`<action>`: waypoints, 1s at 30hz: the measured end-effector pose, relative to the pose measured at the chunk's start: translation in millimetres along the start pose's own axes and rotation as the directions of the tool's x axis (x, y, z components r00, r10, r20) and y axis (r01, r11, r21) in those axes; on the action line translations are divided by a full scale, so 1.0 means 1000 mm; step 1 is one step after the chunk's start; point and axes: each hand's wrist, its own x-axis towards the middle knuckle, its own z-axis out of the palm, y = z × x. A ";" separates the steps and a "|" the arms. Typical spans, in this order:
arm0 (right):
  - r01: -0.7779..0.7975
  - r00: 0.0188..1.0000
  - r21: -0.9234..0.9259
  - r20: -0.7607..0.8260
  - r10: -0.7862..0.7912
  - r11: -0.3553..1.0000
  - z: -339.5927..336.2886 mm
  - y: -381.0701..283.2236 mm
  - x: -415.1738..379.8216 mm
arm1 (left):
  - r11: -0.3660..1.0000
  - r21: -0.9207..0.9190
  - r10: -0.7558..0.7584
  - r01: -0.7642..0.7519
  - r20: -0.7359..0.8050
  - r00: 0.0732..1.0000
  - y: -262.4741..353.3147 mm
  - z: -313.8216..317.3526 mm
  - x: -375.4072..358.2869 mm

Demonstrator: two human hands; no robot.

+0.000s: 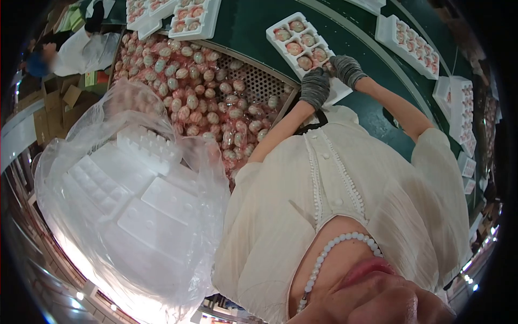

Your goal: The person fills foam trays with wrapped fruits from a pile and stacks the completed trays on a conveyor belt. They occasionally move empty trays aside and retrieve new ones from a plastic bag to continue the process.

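Observation:
A white foam tray [279, 22] with egg-shaped cups lies tilted on the green surface. Several eggs [294, 48], wrapped in clear film with reddish patches, sit in its cups. My left hand [315, 86], in a grey striped knit glove, is at the tray's near end with its fingers curled. From the right, my right hand [348, 70] in a matching glove meets it over the last cups, fingers bent inward. A small reddish bit shows between the fingertips. The gloves hide what each hand holds there.
Left of my arms, a bin with a perforated metal floor [259, 83] holds many loose wrapped eggs [191, 102]. A clear plastic bag [205, 216] of white foam trays stands nearer me. Filled trays [410, 46] line the green belt [243, 27]. Another person [81, 51] is at far left.

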 end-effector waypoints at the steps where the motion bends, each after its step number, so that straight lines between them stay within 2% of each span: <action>1: -0.049 0.999 -0.017 0.006 0.049 0.999 0.008 -0.005 0.003 | 1.000 0.009 -0.019 0.019 -0.025 0.999 -0.001 0.005 0.001; 2: -0.042 0.999 -0.017 0.010 0.042 0.999 0.012 -0.003 0.004 | 1.000 0.009 -0.027 0.028 -0.026 0.999 0.000 0.008 0.001; 4: -0.029 0.999 0.116 -0.033 0.033 0.993 0.009 -0.001 0.002 | 0.999 0.052 -0.007 0.008 -0.018 1.000 0.002 0.006 0.002; 5: -0.027 0.999 0.160 -0.031 0.032 0.987 0.008 0.000 -0.001 | 1.000 0.015 -0.004 0.004 -0.002 1.000 0.003 0.003 0.001; 6: -0.014 0.999 0.152 -0.026 0.018 0.988 0.002 0.000 -0.003 | 1.000 0.014 -0.018 0.018 -0.010 1.000 0.002 0.004 -0.001; 8: -0.056 0.998 0.233 -0.019 0.062 0.971 -0.003 -0.005 -0.005 | 0.989 0.074 0.143 -0.128 -0.246 0.959 -0.001 0.011 -0.008; 10: -0.007 1.000 0.235 -0.023 0.013 0.972 -0.001 0.006 0.004 | 0.993 0.068 0.106 -0.092 -0.244 0.964 -0.001 0.004 0.000; 12: -0.012 0.999 0.050 -0.035 0.014 0.999 0.011 0.015 0.017 | 0.997 -0.046 0.060 -0.068 -0.146 0.987 0.001 -0.004 0.007; 14: -0.024 0.996 0.169 -0.084 0.039 0.985 0.007 0.021 0.026 | 0.998 -0.057 0.018 -0.025 -0.113 0.993 -0.001 0.001 0.021; 15: -0.061 0.997 0.088 -0.038 0.064 0.994 0.002 0.020 0.031 | 0.994 -0.105 -0.024 0.012 -0.112 0.993 -0.003 0.000 0.029; 16: -0.055 0.998 0.097 -0.035 0.058 0.994 0.001 0.017 0.034 | 0.995 -0.098 -0.030 0.020 -0.106 0.994 -0.007 -0.003 0.026; 18: -0.127 0.980 -0.013 0.150 0.128 0.992 -0.002 0.015 0.033 | 0.867 -0.486 -0.048 -0.112 -0.304 0.951 -0.014 -0.015 0.018; 19: -0.120 0.986 -0.035 0.108 0.123 0.992 -0.001 0.010 0.032 | 0.902 -0.422 -0.092 -0.094 -0.402 0.911 -0.026 -0.014 0.007; 21: -0.109 0.986 -0.055 0.120 0.115 0.992 0.004 0.013 0.036 | 0.896 -0.411 -0.343 0.169 -0.396 0.852 -0.053 -0.021 -0.019; 23: -0.129 0.982 -0.075 0.132 0.138 0.989 0.000 0.014 0.033 | 0.799 -0.528 -0.543 0.289 -0.427 0.722 -0.073 -0.030 -0.051; 24: -0.139 0.979 -0.079 0.137 0.149 0.987 0.003 0.018 0.029 | 0.790 -0.321 -0.605 0.523 -0.271 0.748 -0.096 -0.016 -0.071; 25: -0.110 0.989 -0.093 0.093 0.118 0.990 0.006 0.021 0.029 | 0.729 -0.059 -0.683 0.682 -0.131 0.718 -0.121 0.007 -0.090; 26: -0.078 0.996 -0.107 0.042 0.083 0.991 0.007 0.022 0.030 | 0.730 -0.063 -0.682 0.681 -0.136 0.719 -0.137 0.029 -0.107; 27: -0.079 0.996 -0.110 0.036 0.084 0.991 0.003 0.022 0.029 | 0.806 0.063 -0.590 0.588 0.021 0.807 -0.153 0.048 -0.124; 28: -0.072 0.997 -0.050 0.027 0.073 0.996 -0.002 0.022 0.025 | 0.869 0.167 -0.492 0.466 0.197 0.848 -0.160 0.061 -0.137; 29: -0.066 0.998 0.012 0.019 0.066 0.998 -0.005 0.022 0.021 | 0.871 0.166 -0.489 0.463 0.199 0.849 -0.161 0.067 -0.145; 30: -0.069 0.997 0.012 0.020 0.069 0.998 0.000 0.026 0.022 | 0.870 0.244 -0.479 0.428 0.215 0.851 -0.159 0.072 -0.149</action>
